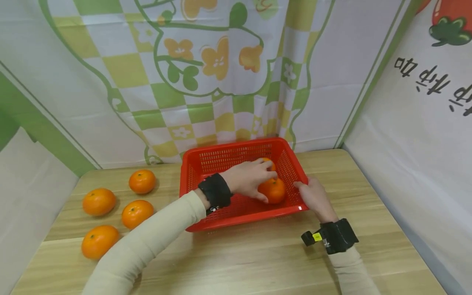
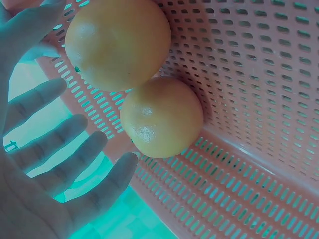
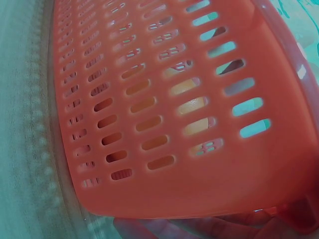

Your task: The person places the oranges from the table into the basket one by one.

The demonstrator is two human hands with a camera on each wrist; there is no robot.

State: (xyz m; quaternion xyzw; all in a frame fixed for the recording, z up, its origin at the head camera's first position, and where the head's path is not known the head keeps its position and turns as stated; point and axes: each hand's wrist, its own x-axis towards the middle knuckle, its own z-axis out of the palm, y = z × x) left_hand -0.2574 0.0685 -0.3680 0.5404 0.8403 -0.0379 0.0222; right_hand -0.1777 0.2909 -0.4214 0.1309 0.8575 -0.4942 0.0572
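A red plastic basket with slotted walls sits against the curtain. My left hand reaches into it, palm down over two oranges at its right end: a nearer orange and one partly hidden behind the fingers. In the left wrist view the fingers are spread and loosely extended beside the larger-looking orange and the other orange, gripping neither. My right hand grips the basket's right end near the front corner, thumb over the rim; its fingers show along the basket's lower edge in the right wrist view.
Several oranges lie on the wooden table left of the basket, among them a back orange and a front orange close to my left sleeve. A patterned curtain hangs directly behind the basket; a white wall covering borders the right side.
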